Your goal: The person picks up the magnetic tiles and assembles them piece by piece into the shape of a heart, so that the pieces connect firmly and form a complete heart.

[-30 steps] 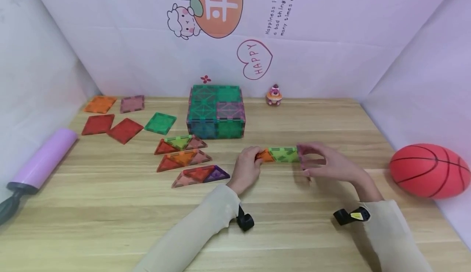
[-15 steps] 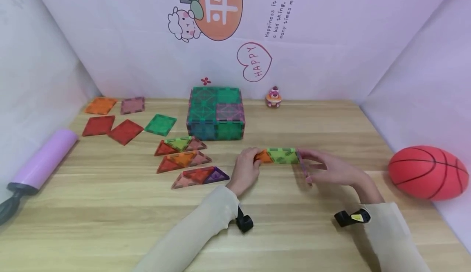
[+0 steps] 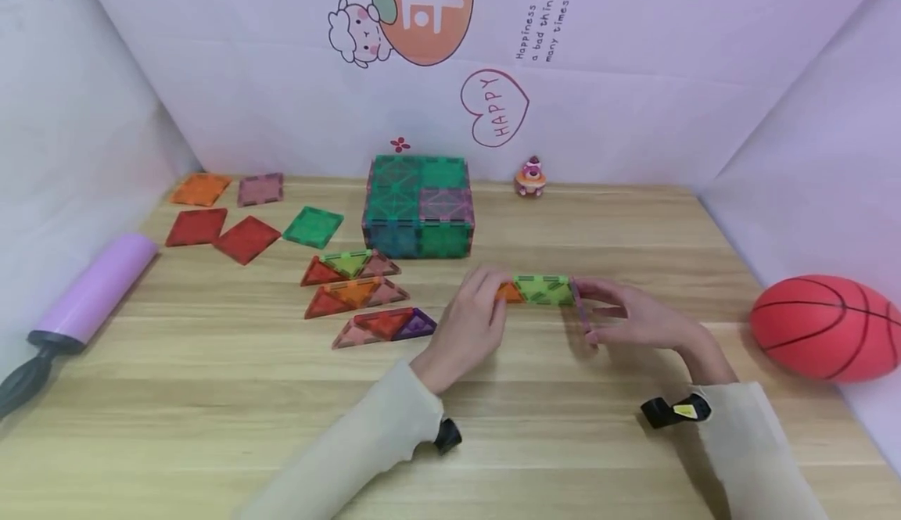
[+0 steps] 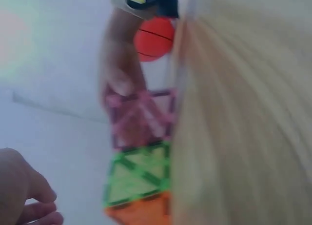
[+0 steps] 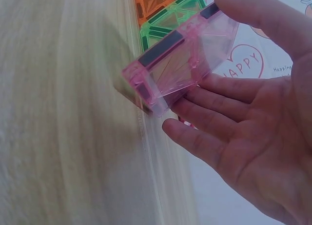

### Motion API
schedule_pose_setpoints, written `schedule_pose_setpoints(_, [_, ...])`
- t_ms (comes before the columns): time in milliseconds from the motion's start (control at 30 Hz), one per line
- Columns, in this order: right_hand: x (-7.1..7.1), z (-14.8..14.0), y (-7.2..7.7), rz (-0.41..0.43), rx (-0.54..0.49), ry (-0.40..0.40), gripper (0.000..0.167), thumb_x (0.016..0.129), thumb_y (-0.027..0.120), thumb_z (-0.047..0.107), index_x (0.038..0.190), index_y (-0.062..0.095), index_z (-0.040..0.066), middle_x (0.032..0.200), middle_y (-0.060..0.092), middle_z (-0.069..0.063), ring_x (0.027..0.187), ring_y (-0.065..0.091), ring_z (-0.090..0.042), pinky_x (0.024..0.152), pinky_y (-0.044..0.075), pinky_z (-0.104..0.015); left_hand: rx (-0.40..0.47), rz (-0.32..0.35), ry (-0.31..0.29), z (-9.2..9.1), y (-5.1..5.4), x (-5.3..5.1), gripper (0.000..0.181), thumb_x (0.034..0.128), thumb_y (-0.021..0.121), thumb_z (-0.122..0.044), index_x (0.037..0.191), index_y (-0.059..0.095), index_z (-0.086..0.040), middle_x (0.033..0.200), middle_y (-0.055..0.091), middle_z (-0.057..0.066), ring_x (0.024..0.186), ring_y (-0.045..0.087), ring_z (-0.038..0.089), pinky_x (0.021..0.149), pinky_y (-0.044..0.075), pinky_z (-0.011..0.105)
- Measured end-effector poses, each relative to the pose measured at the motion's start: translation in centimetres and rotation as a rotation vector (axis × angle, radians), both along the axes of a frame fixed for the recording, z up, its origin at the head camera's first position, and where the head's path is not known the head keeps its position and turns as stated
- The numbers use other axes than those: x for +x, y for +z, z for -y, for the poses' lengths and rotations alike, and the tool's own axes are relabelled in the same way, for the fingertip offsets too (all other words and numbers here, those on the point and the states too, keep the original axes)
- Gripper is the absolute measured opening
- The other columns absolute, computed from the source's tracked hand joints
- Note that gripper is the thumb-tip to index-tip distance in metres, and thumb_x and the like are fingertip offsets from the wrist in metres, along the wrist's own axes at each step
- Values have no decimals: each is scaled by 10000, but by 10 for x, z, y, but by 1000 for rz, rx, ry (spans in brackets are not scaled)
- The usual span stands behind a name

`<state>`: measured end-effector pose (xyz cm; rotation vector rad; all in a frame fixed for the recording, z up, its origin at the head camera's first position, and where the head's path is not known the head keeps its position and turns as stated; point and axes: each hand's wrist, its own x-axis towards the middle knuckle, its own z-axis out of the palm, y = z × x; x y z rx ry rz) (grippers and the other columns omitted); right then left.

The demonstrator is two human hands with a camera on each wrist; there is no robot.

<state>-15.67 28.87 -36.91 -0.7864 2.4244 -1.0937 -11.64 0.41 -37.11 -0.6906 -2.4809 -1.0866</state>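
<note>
My right hand (image 3: 644, 318) pinches a pink translucent tile (image 3: 583, 313) that stands on edge, angled at the right end of a green tile (image 3: 547, 290). In the right wrist view, the pink tile (image 5: 170, 64) lies between the thumb and fingers. An orange triangle (image 3: 510, 293) adjoins the green tile's left side. My left hand (image 3: 464, 328) is at the orange piece's left end in the head view; in the left wrist view its fingers (image 4: 41, 210) stand apart from the tiles, loosely bent and holding nothing.
Three flat rows of joined triangles (image 3: 352, 293) lie left of my left hand. Behind stand a green tile box (image 3: 418, 207) and a small figurine (image 3: 530, 177). Loose square tiles (image 3: 246, 239) and a purple pump (image 3: 95, 289) are at left, a red ball (image 3: 827, 328) at right.
My left hand has let go of the orange piece and shifted slightly toward me. The head view has tilted a little. My right hand keeps hold of the pink tile.
</note>
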Motion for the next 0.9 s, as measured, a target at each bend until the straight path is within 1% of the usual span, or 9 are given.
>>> schedule_pose_setpoints(100, [1, 0, 0, -4, 6, -7, 756, 827, 736, 134, 1430, 321, -55, 1431, 408, -249, 1313, 384, -429, 1023, 381, -519, -85, -49, 8, 23, 19, 15, 270, 871, 584, 24, 1131, 613, -45, 1134, 618, 86, 1031, 610, 211, 850, 536, 312])
schedule_pose_setpoints(200, [2, 1, -1, -9, 8, -4, 762, 828, 734, 140, 1433, 315, -59, 1432, 406, -253, 1312, 390, -437, 1022, 378, -515, -192, -89, 78, 53, 27, 25, 258, 839, 642, -5, 1093, 632, -51, 1072, 628, 87, 964, 602, 223, 813, 531, 325])
schedule_pose_setpoints(267, [2, 3, -1, -13, 10, 3, 759, 828, 735, 144, 1433, 320, -53, 1426, 416, -246, 1311, 396, -436, 1018, 378, -520, -274, -69, 137, 75, 30, 31, 279, 821, 682, -43, 1095, 629, -47, 1068, 617, 94, 963, 583, 240, 830, 520, 348])
schedule_pose_setpoints(367, [2, 5, 0, -21, 9, 12, 757, 828, 735, 146, 1434, 324, -47, 1417, 431, -236, 1309, 399, -432, 1011, 386, -526, -395, 1, 208, 101, 28, 37, 351, 801, 731, -98, 1129, 621, -40, 1100, 595, 113, 991, 554, 272, 866, 506, 385])
schedule_pose_setpoints(500, [1, 7, 1, -26, -3, 6, 769, 817, 744, 137, 1434, 325, -49, 1407, 446, -229, 1307, 395, -424, 1007, 398, -520, -505, 79, 227, 120, 20, 37, 392, 783, 759, -87, 1147, 626, -32, 1016, 611, 117, 903, 574, 275, 764, 523, 381])
schedule_pose_setpoints(600, [1, 10, 0, -13, -10, 2, 780, 811, 753, 148, 1437, 327, -39, 1405, 452, -218, 1311, 395, -411, 1012, 403, -504, -504, 145, 199, 123, 13, 34, 301, 792, 736, -20, 1077, 642, -43, 922, 633, 85, 822, 602, 243, 665, 518, 352])
schedule_pose_setpoints(700, [2, 14, -2, 0, -17, -3, 783, 809, 759, 161, 1439, 334, -26, 1406, 456, -207, 1311, 410, -402, 1015, 408, -494, -463, 183, 143, 115, 8, 32, 242, 813, 706, 8, 1037, 651, -63, 945, 668, 63, 835, 646, 230, 672, 540, 355])
schedule_pose_setpoints(800, [2, 18, -4, -9, -24, -19, 790, 802, 766, 170, 1439, 341, -23, 1400, 465, -206, 1293, 443, -405, 1013, 415, -494, -436, 184, 50, 95, 6, 29, 163, 829, 695, -14, 965, 650, -90, 933, 673, 32, 832, 651, 203, 688, 540, 350])
schedule_pose_setpoints(900, [3, 22, -7, -36, -16, -43, 804, 788, 781, 195, 1438, 358, -12, 1384, 489, -199, 1262, 483, -407, 1003, 430, -490, -418, 172, -48, 69, 4, 27, 107, 841, 678, -32, 867, 623, -121, 843, 645, -10, 772, 621, 168, 641, 512, 319])
